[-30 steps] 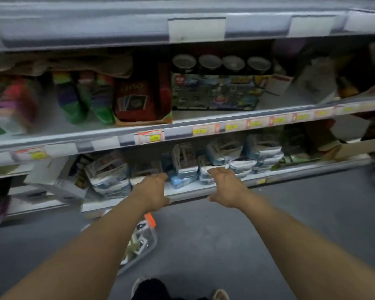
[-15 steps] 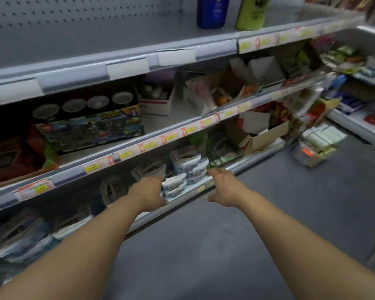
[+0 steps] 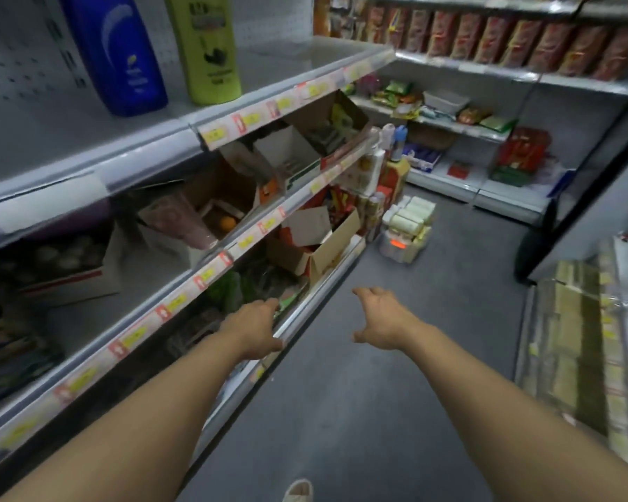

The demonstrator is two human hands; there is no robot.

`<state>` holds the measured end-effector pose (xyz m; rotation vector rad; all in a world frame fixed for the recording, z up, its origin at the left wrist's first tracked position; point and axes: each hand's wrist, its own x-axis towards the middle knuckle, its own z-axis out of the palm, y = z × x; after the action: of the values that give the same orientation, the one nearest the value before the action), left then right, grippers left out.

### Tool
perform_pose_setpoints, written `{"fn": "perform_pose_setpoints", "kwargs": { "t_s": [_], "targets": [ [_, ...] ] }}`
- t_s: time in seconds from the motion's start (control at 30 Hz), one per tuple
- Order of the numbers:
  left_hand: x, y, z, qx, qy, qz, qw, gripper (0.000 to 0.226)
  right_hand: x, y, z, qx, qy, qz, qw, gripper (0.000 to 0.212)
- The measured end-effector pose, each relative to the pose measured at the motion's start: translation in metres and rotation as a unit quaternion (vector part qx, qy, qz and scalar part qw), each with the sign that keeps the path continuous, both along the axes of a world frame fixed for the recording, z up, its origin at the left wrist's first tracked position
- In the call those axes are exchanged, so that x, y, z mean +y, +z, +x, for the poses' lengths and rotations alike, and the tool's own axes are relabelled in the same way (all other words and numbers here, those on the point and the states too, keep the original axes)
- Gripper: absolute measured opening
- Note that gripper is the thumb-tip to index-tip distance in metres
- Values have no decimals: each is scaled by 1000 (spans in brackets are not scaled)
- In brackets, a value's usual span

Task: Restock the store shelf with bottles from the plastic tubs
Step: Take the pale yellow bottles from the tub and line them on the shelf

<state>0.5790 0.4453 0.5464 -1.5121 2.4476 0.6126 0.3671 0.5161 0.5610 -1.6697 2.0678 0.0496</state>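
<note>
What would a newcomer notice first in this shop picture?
Most striking are the blue bottle and the green bottle, upright side by side on the top shelf at upper left. Next come the left hand, over the bottom shelf's edge, and the right hand, over the aisle floor, both empty. Farther down, a tub of pale bottles stands on the floor.

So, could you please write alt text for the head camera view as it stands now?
Both bare arms reach forward with nothing held, the left hand at the bottom shelf's edge, the right hand open over the grey aisle floor. A blue bottle and a green bottle stand on the top shelf; a tub of bottles sits on the floor ahead.
</note>
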Motion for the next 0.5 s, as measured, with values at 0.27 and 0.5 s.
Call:
{"fn": "perform_pose_setpoints", "kwargs": {
  "t_s": [0.27,0.5],
  "targets": [
    [-91,22,-88,11,-58,-6,998,68,-47,18,-76,-4,-108,0,994,89],
    [-131,17,-157,21,-82,9,996,69,-64,14,-138,-9,-166,4,986,89]
  ]
}}
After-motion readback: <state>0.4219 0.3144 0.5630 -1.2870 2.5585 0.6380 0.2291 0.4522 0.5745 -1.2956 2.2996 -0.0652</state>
